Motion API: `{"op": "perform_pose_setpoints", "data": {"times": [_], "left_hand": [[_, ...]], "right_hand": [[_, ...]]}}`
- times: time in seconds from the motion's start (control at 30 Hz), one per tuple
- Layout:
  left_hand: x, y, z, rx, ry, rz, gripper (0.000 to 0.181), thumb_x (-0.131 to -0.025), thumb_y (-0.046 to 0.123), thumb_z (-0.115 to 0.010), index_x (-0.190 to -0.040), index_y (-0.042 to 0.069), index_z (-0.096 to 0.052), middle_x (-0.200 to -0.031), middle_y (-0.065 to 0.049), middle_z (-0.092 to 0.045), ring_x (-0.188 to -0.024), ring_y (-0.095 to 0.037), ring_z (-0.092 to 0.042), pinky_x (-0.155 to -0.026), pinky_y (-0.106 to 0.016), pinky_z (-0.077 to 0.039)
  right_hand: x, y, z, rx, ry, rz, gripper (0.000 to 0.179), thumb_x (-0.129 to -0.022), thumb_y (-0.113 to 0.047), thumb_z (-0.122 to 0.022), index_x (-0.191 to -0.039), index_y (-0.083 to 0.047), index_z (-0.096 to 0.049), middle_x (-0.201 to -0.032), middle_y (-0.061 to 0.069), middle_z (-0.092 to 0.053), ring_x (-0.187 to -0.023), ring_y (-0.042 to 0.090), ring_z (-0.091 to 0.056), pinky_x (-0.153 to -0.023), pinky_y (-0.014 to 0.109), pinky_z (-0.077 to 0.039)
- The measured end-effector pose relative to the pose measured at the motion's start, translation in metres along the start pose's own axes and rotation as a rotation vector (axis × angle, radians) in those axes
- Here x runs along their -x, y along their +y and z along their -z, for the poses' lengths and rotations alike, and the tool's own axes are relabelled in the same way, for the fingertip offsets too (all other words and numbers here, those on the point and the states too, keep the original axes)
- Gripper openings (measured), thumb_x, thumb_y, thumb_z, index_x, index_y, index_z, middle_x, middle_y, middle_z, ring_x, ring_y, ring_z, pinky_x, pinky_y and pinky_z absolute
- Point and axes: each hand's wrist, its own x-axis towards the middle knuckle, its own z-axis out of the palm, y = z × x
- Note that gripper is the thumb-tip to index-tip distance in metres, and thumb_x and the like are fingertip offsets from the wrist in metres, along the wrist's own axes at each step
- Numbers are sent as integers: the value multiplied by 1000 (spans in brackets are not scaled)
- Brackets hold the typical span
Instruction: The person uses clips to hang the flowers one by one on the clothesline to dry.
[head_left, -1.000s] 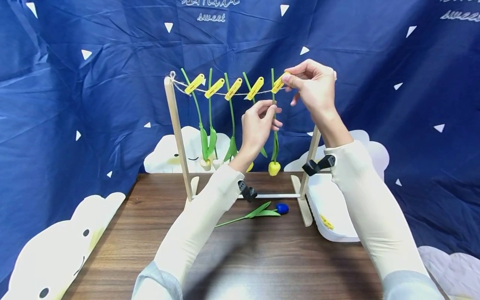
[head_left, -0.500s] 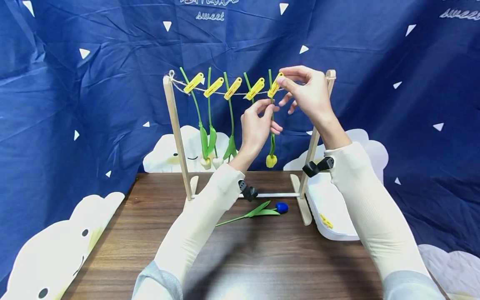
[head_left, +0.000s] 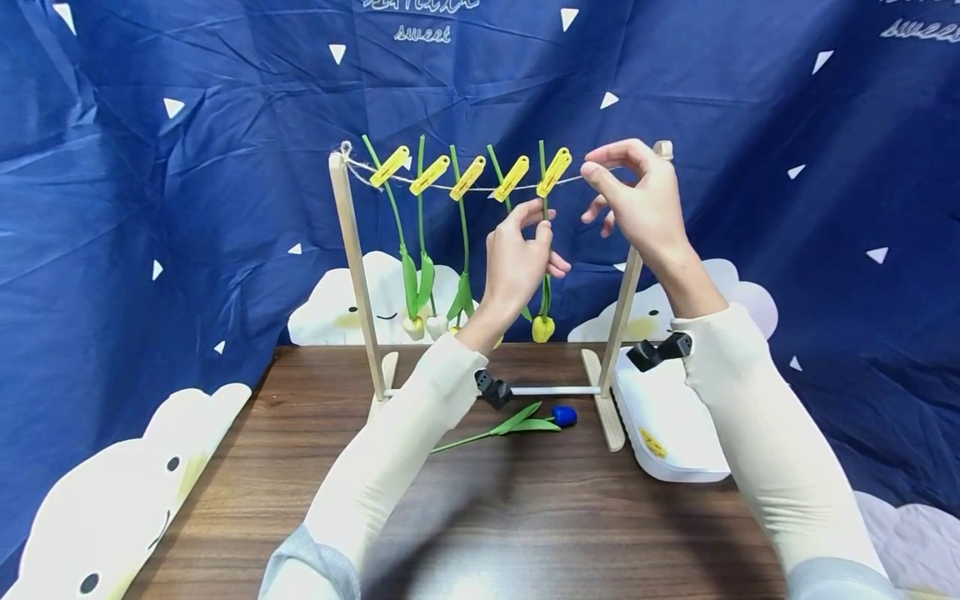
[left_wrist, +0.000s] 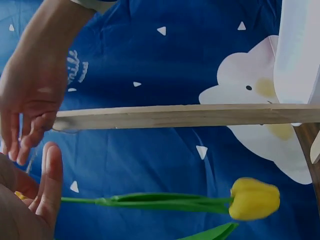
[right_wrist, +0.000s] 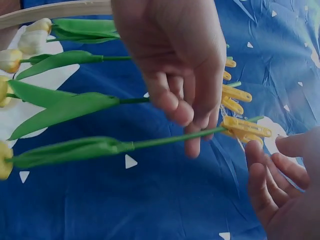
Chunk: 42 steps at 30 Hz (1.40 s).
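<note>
My left hand (head_left: pixel 517 262) is at the upright stem of a yellow tulip (head_left: pixel 543 329) hung head down, thumb and index finger at the green stem just under the string. A yellow clothespin (head_left: pixel 555 172) clamps this stem to the string. My right hand (head_left: pixel 645 196) is just right of that clothespin, holding nothing, fingers loosely bent and apart from it. In the right wrist view the tulip stem (right_wrist: pixel 170 140) crosses the left fingertips, and the clothespin (right_wrist: pixel 247 129) stands beside the right fingers. In the left wrist view the yellow bloom (left_wrist: pixel 255 199) hangs free.
Several other tulips hang from yellow clothespins (head_left: pixel 430 176) on the string between wooden posts (head_left: pixel 356 275). A blue tulip (head_left: pixel 564 417) lies on the brown table (head_left: pixel 300 467). At the right, a white tray (head_left: pixel 678 477) contains yellow clothespins (head_left: pixel 652 443). A blue curtain hangs behind.
My right hand has let go of the yellow clothespin and drawn back to the right. The clothespin stays on the string and stem. My left hand has barely moved.
</note>
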Motion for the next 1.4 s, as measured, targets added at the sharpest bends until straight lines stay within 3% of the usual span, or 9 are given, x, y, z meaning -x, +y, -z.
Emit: {"op": "perform_pose_setpoints", "data": {"times": [0.2,0.33,0.53,0.6,0.7,0.87,1.0,1.2,1.4], "left_hand": [[10,5,7,-67,-8,-12,45,-108,7,-55,-153,6,-54,-137,-6,-73,-59,-14,-76,-62,-25,-61],[16,5,13,-85,1,-50,44,-107,6,-54,-151,5,-56,-113,-9,-80,-57,-14,-74,-58,-27,-59],[30,-2,29,-112,-18,-111,38,-105,4,-54,-142,5,-63,-128,-6,-75,-56,-14,-72,-54,-27,-59],[36,-8,34,-158,-49,-131,34,-105,5,-54,-137,5,-66,-124,-7,-77,-56,-15,-72,-50,-28,-56],[45,-18,43,-234,-103,-144,27,-106,8,-54,-128,6,-69,-110,-9,-79,-56,-18,-71,-48,-28,-53],[59,-36,56,-295,-177,-109,23,-107,11,-53,-116,6,-73,-92,-10,-79,-53,-16,-69,-48,-28,-50],[68,-54,68,-327,-232,-90,23,-105,11,-53,-112,6,-74,-86,-7,-78,-54,-14,-69,-52,-27,-52],[86,-96,90,-419,-349,-45,24,-103,10,-52,-111,5,-74,-85,-7,-77,-60,-12,-71,-59,-25,-56],[106,-135,111,-514,-435,18,20,-104,10,-55,-111,7,-74,-86,-9,-78,-64,-14,-72,-63,-24,-55]], "right_hand": [[10,10,16,27,-35,-36,14,-102,-22,-74,-104,-8,-72,-91,-6,-74,-50,9,-67,-42,22,-49],[20,21,28,48,-73,-80,19,-101,-22,-75,-104,-4,-71,-87,-8,-75,-49,10,-66,-42,22,-48],[38,42,46,119,-132,-140,19,-103,-23,-73,-103,-4,-71,-81,-12,-75,-48,11,-64,-42,24,-46],[45,49,53,152,-159,-174,21,-104,-24,-72,-103,-3,-72,-80,-11,-74,-49,13,-64,-42,26,-46],[54,63,65,237,-209,-219,26,-105,-27,-71,-106,-1,-72,-79,-10,-74,-50,16,-64,-42,29,-47],[69,89,85,393,-337,-282,32,-106,-33,-68,-108,-1,-72,-79,-13,-72,-54,19,-66,-44,31,-47],[81,112,94,487,-449,-300,30,-107,-31,-66,-101,-2,-71,-78,-6,-71,-55,17,-67,-43,30,-46],[100,148,104,575,-612,-335,20,-107,-23,-65,-99,-6,-72,-85,5,-72,-58,18,-68,-44,32,-49],[114,176,109,581,-770,-402,13,-104,-12,-64,-103,-1,-71,-92,10,-72,-62,19,-69,-46,32,-50]]}}
